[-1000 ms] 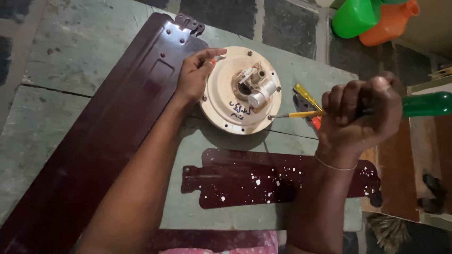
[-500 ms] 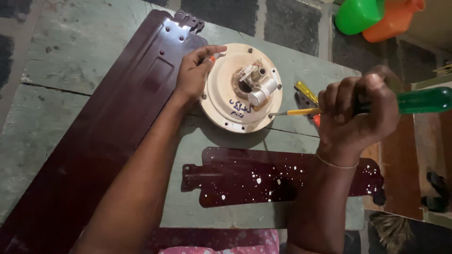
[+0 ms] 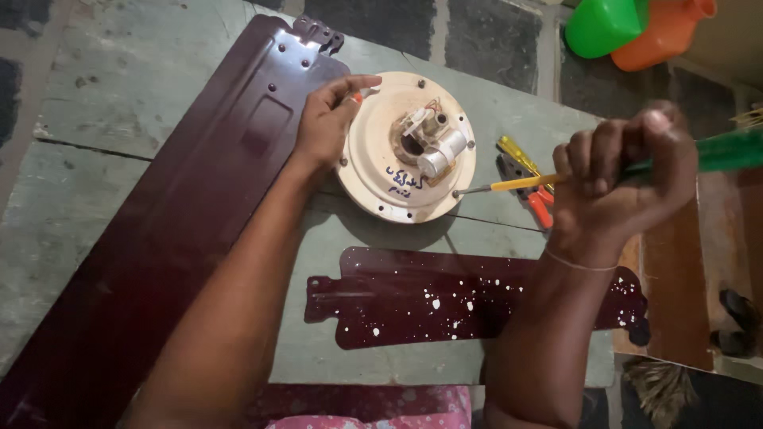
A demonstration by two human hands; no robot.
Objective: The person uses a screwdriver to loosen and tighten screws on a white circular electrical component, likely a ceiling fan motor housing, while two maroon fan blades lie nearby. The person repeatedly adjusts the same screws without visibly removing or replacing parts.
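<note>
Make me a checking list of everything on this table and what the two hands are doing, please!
Surface: worn green-grey table, cracked across.
Job's things: round cream fan motor; screwdriver with a green handle and a yellow shaft, its tip at the motor's rim.
Clutter: long maroon fan blade; shorter maroon blade with white specks; pliers with red grips.
Grippers: left hand rests on the motor's edge; right hand is closed around the screwdriver.
Cables: thin wires at the motor's centre.
Surroundings: green container, orange container, stone floor.
</note>
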